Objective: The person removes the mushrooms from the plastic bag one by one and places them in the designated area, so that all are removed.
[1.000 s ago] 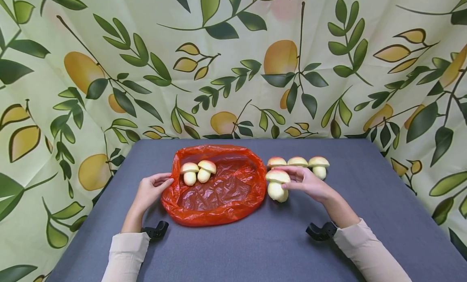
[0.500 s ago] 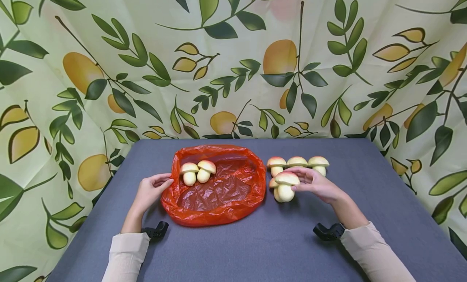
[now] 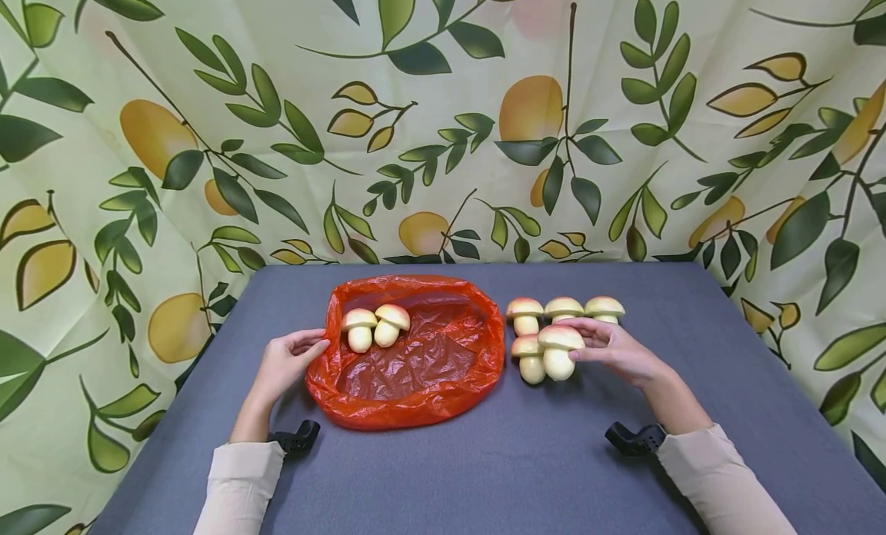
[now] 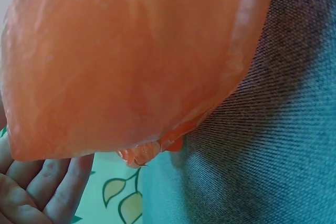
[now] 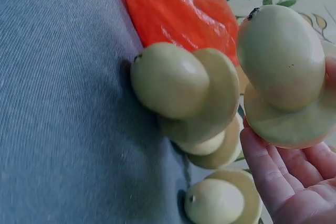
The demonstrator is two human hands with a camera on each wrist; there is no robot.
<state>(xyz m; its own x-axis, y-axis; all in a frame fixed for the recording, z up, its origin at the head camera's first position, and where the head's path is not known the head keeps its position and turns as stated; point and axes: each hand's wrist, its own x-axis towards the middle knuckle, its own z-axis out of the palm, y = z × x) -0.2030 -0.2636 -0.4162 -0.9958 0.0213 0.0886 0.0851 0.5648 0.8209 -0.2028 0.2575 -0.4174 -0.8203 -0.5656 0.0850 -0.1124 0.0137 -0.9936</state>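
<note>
My left hand (image 3: pixel 294 358) pinches the left rim of a red plastic bag (image 3: pixel 408 412), which lies wide with its mouth facing up. In the left wrist view the bag's side (image 4: pixel 131 77) covers part of the hand. Two toy mushrooms (image 3: pixel 360 331) with pinkish-cream caps lie inside the bag at its left. To the right of the bag, my right hand (image 3: pixel 612 350) holds another toy mushroom (image 3: pixel 559 358) by its cap, stem down. In the right wrist view this mushroom (image 5: pixel 283 61) appears raised beside a standing mushroom (image 5: pixel 170 80).
Behind the held mushroom, three mushrooms (image 3: pixel 564 307) stand in a row; one more mushroom (image 3: pixel 529 362) stands in front of them, close to the bag. A grey cloth (image 3: pixel 457 473) covers the table. A leaf-and-fruit patterned curtain (image 3: pixel 443 174) hangs around the back and sides.
My right hand has moved to the right with the mushroom, bringing the front standing mushroom into view on its left. The left hand and the bag stay in place.
</note>
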